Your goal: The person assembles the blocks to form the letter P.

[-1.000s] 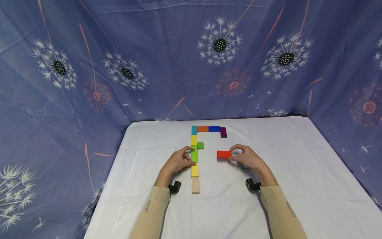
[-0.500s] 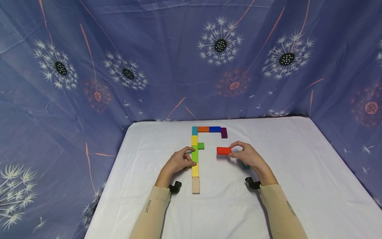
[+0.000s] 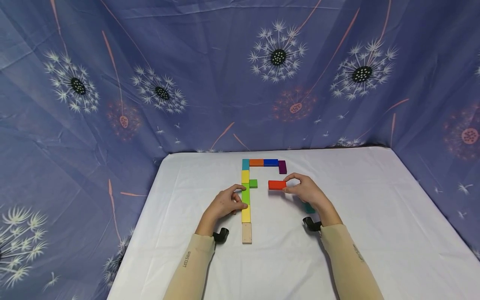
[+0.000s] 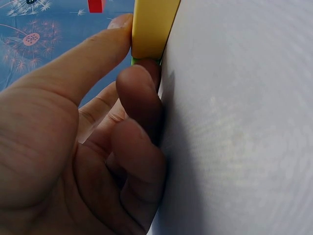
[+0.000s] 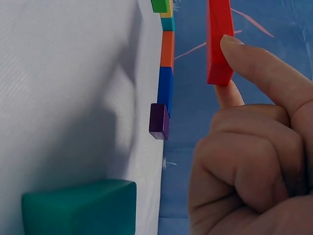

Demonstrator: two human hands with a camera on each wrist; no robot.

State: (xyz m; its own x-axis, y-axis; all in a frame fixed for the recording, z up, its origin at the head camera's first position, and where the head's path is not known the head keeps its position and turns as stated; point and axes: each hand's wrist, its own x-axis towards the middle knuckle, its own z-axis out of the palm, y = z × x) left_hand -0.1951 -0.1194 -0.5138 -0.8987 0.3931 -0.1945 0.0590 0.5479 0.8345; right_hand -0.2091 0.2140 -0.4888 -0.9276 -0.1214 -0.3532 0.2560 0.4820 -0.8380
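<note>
My left hand (image 3: 225, 202) rests at a column of blocks, thumb and index finger touching the long green block (image 3: 245, 194) and the lower yellow block (image 3: 246, 213). In the left wrist view its other fingers curl beside the yellow block's edge. Pinched between thumb and index finger of my right hand (image 3: 306, 192) is a red block (image 3: 277, 185), raised above the table. A small green block (image 3: 253, 183) lies to its left, against the column. The right wrist view shows the red block (image 5: 219, 44) apart from the cloth.
An upper yellow block (image 3: 245, 176) and a light-blue block (image 3: 245, 164) continue the column; a plain wood block (image 3: 246, 233) ends it nearest me. Orange (image 3: 256, 162), blue (image 3: 271, 162) and purple (image 3: 283, 167) blocks run right. A teal block (image 5: 80, 210) lies under my right hand.
My right hand has carried the red block away from me and slightly left, bringing it nearer the small green block. The left hand stays in place on the column.
</note>
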